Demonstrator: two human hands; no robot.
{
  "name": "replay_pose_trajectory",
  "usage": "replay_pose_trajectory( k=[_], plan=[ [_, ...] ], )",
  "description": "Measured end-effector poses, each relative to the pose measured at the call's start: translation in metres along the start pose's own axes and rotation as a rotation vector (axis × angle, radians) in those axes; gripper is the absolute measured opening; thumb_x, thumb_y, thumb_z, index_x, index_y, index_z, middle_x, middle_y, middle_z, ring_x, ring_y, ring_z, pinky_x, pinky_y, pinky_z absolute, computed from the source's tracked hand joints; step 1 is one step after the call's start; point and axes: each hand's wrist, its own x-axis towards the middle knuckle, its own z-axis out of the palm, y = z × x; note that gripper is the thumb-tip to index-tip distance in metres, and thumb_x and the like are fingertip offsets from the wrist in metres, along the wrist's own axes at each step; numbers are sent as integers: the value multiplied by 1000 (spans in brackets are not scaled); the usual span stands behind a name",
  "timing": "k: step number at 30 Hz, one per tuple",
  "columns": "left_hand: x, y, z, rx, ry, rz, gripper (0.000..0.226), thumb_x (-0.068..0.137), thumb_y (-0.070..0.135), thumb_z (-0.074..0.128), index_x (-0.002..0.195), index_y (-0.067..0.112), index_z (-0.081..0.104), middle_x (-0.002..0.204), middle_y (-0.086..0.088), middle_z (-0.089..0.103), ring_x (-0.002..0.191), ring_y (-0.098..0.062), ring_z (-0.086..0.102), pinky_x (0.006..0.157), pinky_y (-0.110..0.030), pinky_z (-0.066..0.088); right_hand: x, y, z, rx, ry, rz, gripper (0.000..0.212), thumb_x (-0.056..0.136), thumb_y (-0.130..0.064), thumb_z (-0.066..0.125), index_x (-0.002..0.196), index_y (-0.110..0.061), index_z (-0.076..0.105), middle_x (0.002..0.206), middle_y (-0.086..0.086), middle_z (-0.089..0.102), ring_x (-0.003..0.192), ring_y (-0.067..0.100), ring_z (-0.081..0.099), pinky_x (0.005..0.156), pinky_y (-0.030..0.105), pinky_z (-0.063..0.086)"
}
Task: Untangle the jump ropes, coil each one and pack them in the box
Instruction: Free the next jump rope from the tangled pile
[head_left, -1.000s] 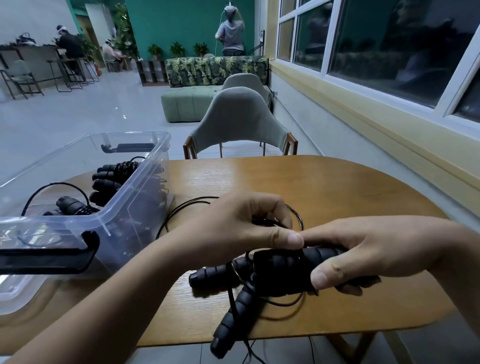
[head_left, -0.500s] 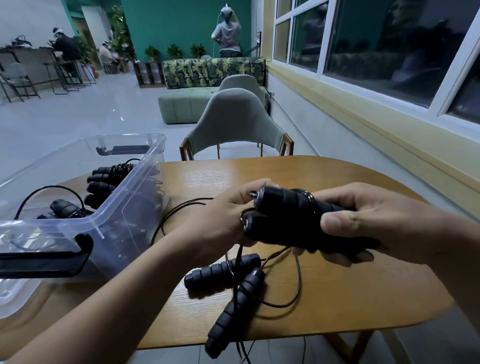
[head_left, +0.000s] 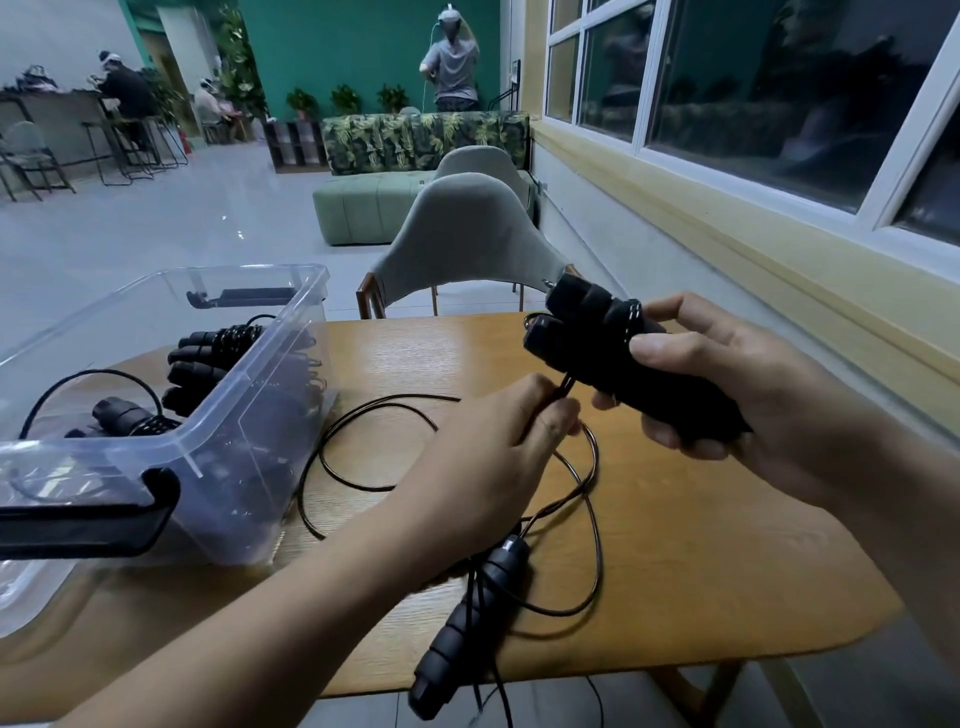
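Note:
My right hand (head_left: 727, 384) grips two black ribbed jump rope handles (head_left: 587, 338) held together, lifted above the wooden table (head_left: 701, 545). Just below them my left hand (head_left: 493, 457) pinches the thin black cord (head_left: 563, 387) where it leaves the handles. The cord's loops (head_left: 374, 447) lie slack on the table. Another black handle (head_left: 467, 623) lies at the near table edge, partly under my left wrist. The clear plastic box (head_left: 249, 395) stands at the left with coiled ropes (head_left: 208, 353) inside.
A grey chair (head_left: 467, 234) stands at the table's far side. The box has black latch handles (head_left: 83, 519) on its near end. A wall with windows runs along the right. People and furniture are far back in the room.
My right hand has raised the paired handles up and to the right. My left hand slid down from the handles' ends to the cord beneath them, and more cord now lies spread on the table.

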Motion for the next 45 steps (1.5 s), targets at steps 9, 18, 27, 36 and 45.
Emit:
replay_pose_trajectory(
  k=[9, 18, 27, 36, 45],
  plan=[
    [-5, 10, -27, 194, -31, 32, 25, 104, 39, 63, 89, 20, 69, 56, 1, 60, 47, -13, 57, 50, -36, 48, -2, -9, 12, -180, 167, -10, 51, 75, -53, 79, 121, -35, 67, 99, 14, 79, 72, 28, 69, 54, 39, 44],
    [-9, 5, -45, 250, -184, 0, 18, 98, 38, 73, 87, 24, 72, 57, 3, 65, 44, -9, 59, 49, -28, 47, -16, 15, 29, -492, 65, 96, 27, 86, -47, 82, 113, -46, 79, 92, -15, 78, 73, 14, 74, 53, 12, 45],
    [-23, -13, -55, 113, -206, 72, 17, 82, 39, 88, 79, 29, 74, 75, 5, 73, 72, -14, 67, 68, -39, 52, -21, 14, 32, -472, -372, 169, 26, 93, -39, 80, 118, -47, 80, 94, -1, 79, 82, 22, 74, 62, 36, 50],
    [-26, -22, -33, -523, -175, 54, 23, 96, 36, 74, 87, 15, 73, 78, -9, 61, 69, -21, 52, 61, -28, 37, -23, 9, 19, -127, -503, 85, 39, 94, -36, 65, 121, -10, 78, 86, 13, 71, 71, 28, 67, 53, 34, 43],
    [-32, -13, -6, -500, -60, -105, 49, 112, 18, 45, 64, 15, 55, 56, 0, 40, 51, -15, 31, 52, -33, 19, -26, 10, 17, 212, -291, 16, 23, 81, -29, 61, 90, -8, 62, 83, 21, 65, 69, 33, 63, 50, 28, 47]
  ],
)
